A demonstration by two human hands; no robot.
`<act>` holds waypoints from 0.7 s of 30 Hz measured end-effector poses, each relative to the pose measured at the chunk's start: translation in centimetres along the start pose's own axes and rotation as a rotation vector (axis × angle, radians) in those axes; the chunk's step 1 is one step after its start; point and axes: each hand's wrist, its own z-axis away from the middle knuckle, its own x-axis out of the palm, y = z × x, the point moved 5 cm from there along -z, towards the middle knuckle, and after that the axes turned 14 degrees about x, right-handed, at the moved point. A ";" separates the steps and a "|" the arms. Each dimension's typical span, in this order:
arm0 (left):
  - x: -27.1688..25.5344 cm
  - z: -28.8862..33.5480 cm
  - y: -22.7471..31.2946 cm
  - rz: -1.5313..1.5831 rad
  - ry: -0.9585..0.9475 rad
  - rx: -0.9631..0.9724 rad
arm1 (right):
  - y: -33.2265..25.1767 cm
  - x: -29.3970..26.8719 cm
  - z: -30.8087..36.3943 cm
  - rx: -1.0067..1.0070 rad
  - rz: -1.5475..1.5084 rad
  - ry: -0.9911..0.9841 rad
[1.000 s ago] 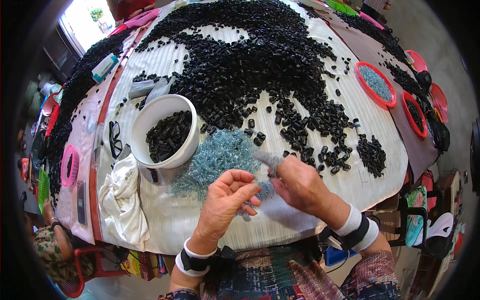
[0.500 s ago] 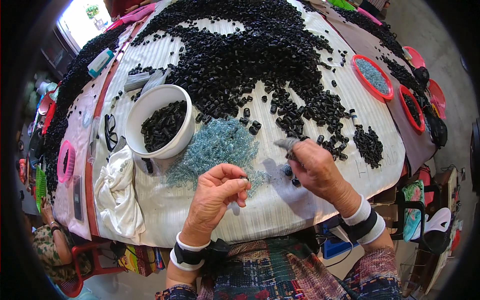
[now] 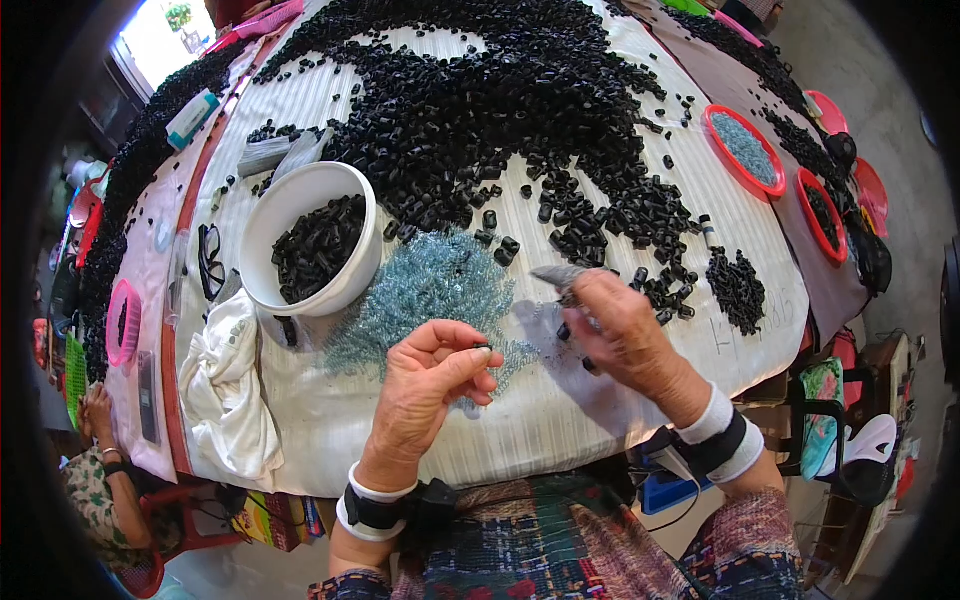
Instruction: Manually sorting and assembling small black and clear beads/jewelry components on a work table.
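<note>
My left hand (image 3: 420, 385) is closed in a pinch on a small black plastic piece (image 3: 482, 347), held above the near edge of a pale blue pile of small, glassy-looking coils (image 3: 430, 290). Just to the right, my right hand (image 3: 625, 330) is curled above the table, its fingertips partly hidden. A grey pointed tip (image 3: 558, 275) sticks out leftward from it; whether that is a finger cover or a held thing is unclear. Loose black pieces (image 3: 588, 365) lie beneath this hand. A white bowl (image 3: 375, 240) of black pieces stands left of the coils.
A big heap of black pieces (image 3: 480, 110) covers the far table. A white cloth (image 3: 230, 400) and glasses (image 3: 211, 262) lie at left. Red trays (image 3: 778, 190) stand at right, near a small black pile (image 3: 735, 290). Another person's arm (image 3: 115, 470) shows at lower left.
My right hand has turned slightly, and its grey tip has shifted left and up. My left hand keeps its pinch, nearly still. The other person's hands have come more into view.
</note>
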 end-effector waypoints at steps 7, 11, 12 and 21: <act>-0.5 -0.2 -0.3 -0.026 -0.013 -0.025 | 0.6 -1.1 1.4 -0.053 0.281 -0.141; 0.1 -0.2 -0.3 -0.117 -0.034 -0.017 | 0.3 -0.1 1.9 -0.215 0.389 -0.116; 0.2 -0.2 -0.4 -0.127 -0.036 -0.035 | -0.1 0.2 1.9 -0.235 0.416 -0.132; 0.6 -0.3 -0.6 -0.162 -0.057 -0.049 | -2.8 0.3 1.3 -0.124 -0.002 -0.104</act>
